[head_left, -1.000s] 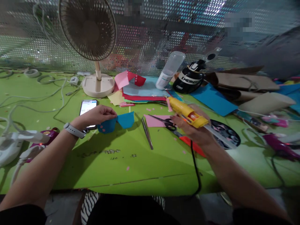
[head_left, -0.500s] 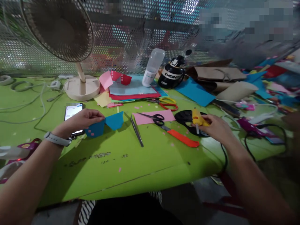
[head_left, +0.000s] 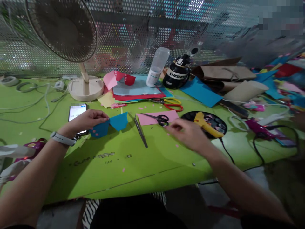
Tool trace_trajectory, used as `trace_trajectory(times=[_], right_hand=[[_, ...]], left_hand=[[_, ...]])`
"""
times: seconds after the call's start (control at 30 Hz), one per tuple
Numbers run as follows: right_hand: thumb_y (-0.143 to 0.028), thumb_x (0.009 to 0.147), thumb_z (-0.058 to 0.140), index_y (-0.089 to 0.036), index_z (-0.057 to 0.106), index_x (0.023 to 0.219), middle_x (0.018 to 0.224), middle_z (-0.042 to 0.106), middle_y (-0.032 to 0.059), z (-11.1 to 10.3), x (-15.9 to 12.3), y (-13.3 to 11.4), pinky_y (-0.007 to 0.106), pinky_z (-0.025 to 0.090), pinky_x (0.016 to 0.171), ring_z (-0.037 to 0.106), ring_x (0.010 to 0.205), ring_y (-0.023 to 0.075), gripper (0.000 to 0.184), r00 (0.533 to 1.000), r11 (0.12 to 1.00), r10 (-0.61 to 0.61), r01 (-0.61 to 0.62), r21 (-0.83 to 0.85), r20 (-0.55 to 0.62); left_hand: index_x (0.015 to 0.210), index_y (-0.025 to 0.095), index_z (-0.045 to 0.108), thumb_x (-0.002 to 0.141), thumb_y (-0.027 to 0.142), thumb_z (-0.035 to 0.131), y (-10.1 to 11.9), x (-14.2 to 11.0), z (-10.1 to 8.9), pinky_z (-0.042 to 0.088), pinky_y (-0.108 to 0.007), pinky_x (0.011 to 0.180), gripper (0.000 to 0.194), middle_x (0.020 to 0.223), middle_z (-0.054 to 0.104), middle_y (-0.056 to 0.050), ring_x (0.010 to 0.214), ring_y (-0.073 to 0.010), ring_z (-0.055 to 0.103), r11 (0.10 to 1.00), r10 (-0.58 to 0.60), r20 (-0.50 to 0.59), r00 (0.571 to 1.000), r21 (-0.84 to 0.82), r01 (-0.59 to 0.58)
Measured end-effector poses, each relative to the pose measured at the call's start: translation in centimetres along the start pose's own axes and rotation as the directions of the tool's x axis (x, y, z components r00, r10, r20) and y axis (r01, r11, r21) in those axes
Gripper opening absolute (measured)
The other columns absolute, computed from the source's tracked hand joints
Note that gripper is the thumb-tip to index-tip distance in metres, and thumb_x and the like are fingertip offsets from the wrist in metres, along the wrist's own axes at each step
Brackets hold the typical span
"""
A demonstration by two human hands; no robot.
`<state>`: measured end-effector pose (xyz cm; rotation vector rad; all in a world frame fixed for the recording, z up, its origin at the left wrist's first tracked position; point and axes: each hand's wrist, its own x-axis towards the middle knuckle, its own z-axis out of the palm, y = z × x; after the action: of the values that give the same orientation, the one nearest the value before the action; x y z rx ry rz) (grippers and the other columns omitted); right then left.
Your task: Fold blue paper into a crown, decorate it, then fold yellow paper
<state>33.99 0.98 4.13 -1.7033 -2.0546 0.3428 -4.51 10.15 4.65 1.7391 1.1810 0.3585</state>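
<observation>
My left hand (head_left: 95, 119) is closed in a pinch on a blue paper cutout (head_left: 119, 121), whose two panels hang on either side of the fingertips. Small pink squares dot the left panel. My right hand (head_left: 184, 132), smeared by motion, hovers just right of the black-handled scissors (head_left: 160, 119) and hides the orange-handled tool seen before. Whether its fingers hold anything I cannot make out. A yellow glue gun (head_left: 206, 124) lies on a round black tray (head_left: 221, 122) behind the right hand. Tweezers (head_left: 141, 132) and a pink paper strip (head_left: 146, 119) lie between the hands.
A phone (head_left: 77, 111) lies behind my left wrist. At the back stand a fan (head_left: 87, 89), a clear bottle (head_left: 156, 70) and a black jug (head_left: 176, 74). Stacked paper (head_left: 138, 92) and yellow-and-red-handled scissors (head_left: 172, 104) are nearby. Purple devices (head_left: 256, 128) with cables sit at right.
My right hand has let go of the glue gun, which now rests on the black tray, and has moved left over the orange-handled tool. My left hand still pinches the blue paper.
</observation>
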Motion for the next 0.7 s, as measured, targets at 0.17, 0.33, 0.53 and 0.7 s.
trace_trajectory(times=[0.17, 0.33, 0.53, 0.7], right_hand=[[-0.059, 0.086, 0.055, -0.019, 0.058, 0.088, 0.086, 0.07, 0.0086, 5.1, 2.5, -5.4, 0.03, 0.04, 0.054, 0.064, 0.073, 0.0226, 0.04, 0.95, 0.969, -0.016, 0.092, -0.23, 0.312], [-0.028, 0.089, 0.053, -0.018, 0.06, 0.096, 0.085, 0.071, 0.0079, 5.9, 3.3, -5.8, 0.029, 0.038, 0.058, 0.065, 0.072, 0.0212, 0.014, 0.929, 0.942, 0.034, 0.094, -0.322, 0.37], [-0.017, 0.075, 0.057, -0.015, 0.047, 0.137, 0.069, 0.065, -0.0015, 4.5, 3.3, -4.9, 0.028, 0.04, 0.057, 0.057, 0.057, 0.0151, 0.062, 0.933, 0.998, -0.042, 0.023, 0.058, 0.358], [-0.026, 0.071, 0.056, -0.014, 0.068, 0.111, 0.069, 0.067, 0.0016, 4.0, 3.8, -3.5, 0.032, 0.053, 0.061, 0.065, 0.059, 0.0169, 0.044, 0.879, 0.661, -0.101, -0.291, 0.691, 0.466]], left_hand=[[0.093, 0.017, 0.068, 0.081, 0.044, 0.063, 0.0, 0.0, 0.2, 0.044, -0.019, 0.048, 0.03, 0.078, 0.069, -0.002, 0.056, -0.0096, 0.057, 1.0, 0.025, 0.0, 1.0, 0.014, -0.025], [0.093, 0.017, 0.068, 0.081, 0.045, 0.063, -0.3, 0.0, 0.0, 0.043, -0.018, 0.047, 0.031, 0.077, 0.068, -0.002, 0.055, -0.0093, 0.056, 0.999, 0.044, -0.007, 0.999, 0.015, -0.044], [0.095, 0.017, 0.067, 0.082, 0.046, 0.062, -0.1, -0.1, 0.0, 0.044, -0.02, 0.048, 0.032, 0.075, 0.067, -0.002, 0.053, -0.0097, 0.055, 1.0, 0.031, 0.004, 1.0, -0.003, -0.031], [0.095, 0.017, 0.068, 0.082, 0.047, 0.062, -0.1, -0.1, 0.0, 0.044, -0.019, 0.049, 0.033, 0.079, 0.068, -0.003, 0.057, -0.0097, 0.056, 0.999, 0.04, -0.001, 0.999, 0.023, -0.04]])
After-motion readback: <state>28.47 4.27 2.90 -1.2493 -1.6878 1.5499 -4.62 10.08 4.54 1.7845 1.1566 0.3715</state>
